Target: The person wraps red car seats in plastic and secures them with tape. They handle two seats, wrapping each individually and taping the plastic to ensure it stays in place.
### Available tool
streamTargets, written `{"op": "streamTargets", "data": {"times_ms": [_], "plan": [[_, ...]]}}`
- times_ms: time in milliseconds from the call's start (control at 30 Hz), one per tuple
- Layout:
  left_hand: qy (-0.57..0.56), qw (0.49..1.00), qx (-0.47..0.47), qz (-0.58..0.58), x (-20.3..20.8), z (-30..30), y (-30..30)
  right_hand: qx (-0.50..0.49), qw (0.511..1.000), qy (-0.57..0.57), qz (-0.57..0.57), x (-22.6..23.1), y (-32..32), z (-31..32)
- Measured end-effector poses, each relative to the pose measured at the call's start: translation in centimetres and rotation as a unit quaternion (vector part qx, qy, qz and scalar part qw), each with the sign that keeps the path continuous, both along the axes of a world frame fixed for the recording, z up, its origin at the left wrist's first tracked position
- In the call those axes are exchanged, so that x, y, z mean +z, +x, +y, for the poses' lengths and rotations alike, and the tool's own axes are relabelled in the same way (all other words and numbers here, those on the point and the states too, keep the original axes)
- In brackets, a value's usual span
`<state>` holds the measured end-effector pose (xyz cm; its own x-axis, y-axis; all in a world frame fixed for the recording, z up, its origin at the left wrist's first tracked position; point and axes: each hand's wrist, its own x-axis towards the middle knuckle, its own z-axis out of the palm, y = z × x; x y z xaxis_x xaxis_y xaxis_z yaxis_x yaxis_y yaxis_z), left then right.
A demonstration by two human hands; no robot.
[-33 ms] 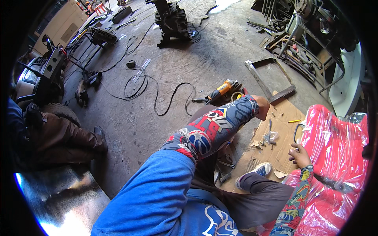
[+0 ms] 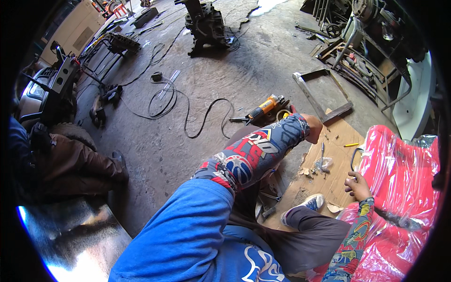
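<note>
My left arm, in a patterned sleeve, stretches across the middle to my left hand (image 2: 312,128), bent at the wrist above the cardboard's far edge. Its fingers are mostly hidden; a small dark red thing (image 2: 293,109) shows beside it. Just left of that hand an orange and black angle grinder (image 2: 264,108) lies on the floor. My right hand (image 2: 359,187) is closed, fingers curled, beside the red seat-like pieces in clear plastic (image 2: 390,164). A thin black curved piece (image 2: 353,157) rises just above its fingers; whether they grip it is unclear.
On the cardboard sheet (image 2: 345,136) lie a screwdriver-like tool (image 2: 322,149), a yellow pen-like stick (image 2: 351,145) and a small plastic bag (image 2: 325,163). A rectangular metal frame (image 2: 307,91) lies beyond. Black cable (image 2: 188,117) snakes over the floor. Another person's leg (image 2: 87,164) is at left.
</note>
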<state>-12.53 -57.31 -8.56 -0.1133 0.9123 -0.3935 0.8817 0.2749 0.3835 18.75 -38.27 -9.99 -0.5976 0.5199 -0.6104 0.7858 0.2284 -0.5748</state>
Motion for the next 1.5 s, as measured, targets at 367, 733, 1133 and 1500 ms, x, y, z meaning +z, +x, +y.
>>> {"op": "streamTargets", "data": {"times_ms": [367,733,1133,1500], "plan": [[-0.036,0.999,-0.002,0.013,-0.1,0.8,-1.1,-0.003,1.000,-0.006,0.010,0.3,-0.8,0.1],[-0.001,0.999,0.016,0.034,-0.1,0.0,-1.3,0.014,1.000,0.009,0.026,0.8,-1.0,-0.4],[-0.010,0.999,-0.006,0.039,1.4,-1.1,-1.8,0.001,0.999,0.008,0.034,0.9,-0.7,-0.4],[-0.030,0.999,-0.009,0.040,1.0,-0.7,-2.0,0.005,1.000,0.023,0.021,0.8,-0.9,-0.4]]}}
